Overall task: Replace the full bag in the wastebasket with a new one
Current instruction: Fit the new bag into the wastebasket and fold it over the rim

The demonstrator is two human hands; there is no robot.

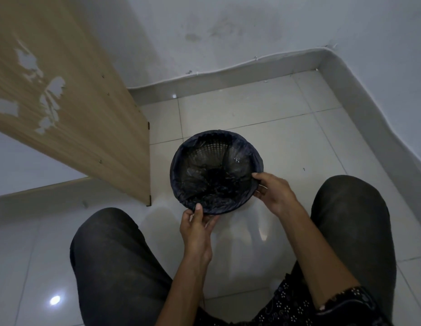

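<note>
Pale glossy floor tiles (252, 109) run to a grey skirting in the room's far corner, and a worn wooden panel (75, 102) stands along the floor's left side. The round black mesh wastebasket (209, 149) sits on the floor near the panel's lower corner, just ahead of the squatting person's knees (110, 255).

A dark bag (181, 184) lines it, its mouth folded out over the rim all the way round. The left hand (196, 222) pinches the folded edge at the near rim, thumb on top and fingers beneath. The right hand (275, 191) grips the edge at the right rim, thumb on the film and fingers curled outside.

The film looks thin, soft and slippery, and mesh shows through it at the far side, so it probably tears easily on the basket's ribs. The sack seems to hold little and should be light. The doubled fold at the rim is the safest place to hold it, with the two hands well apart.
</note>
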